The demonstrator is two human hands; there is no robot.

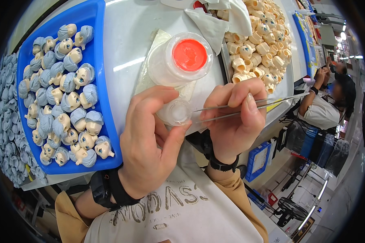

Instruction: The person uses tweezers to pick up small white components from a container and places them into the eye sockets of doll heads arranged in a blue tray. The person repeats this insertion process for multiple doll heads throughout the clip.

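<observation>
My left hand (148,133) holds a small round translucent container (177,112) between thumb and fingers, its circular top facing up. In my right hand (239,129) is a pair of metal tweezers (280,99), gripped between thumb and fingers. The tweezers' two separated ends lie close beside the small container, and the joined end points off to the right. I cannot make out what is inside the small container. Just beyond my hands stands a larger translucent white tub (160,67) with a bright red-orange round top (190,55).
A blue tray (97,60) of doll heads with blue-grey hair stands at left, beside piled blue-grey hair pieces (12,117). Cream head parts (267,44) heap at far right, with a white cloth (209,26) near them. Another person (324,101) sits further right.
</observation>
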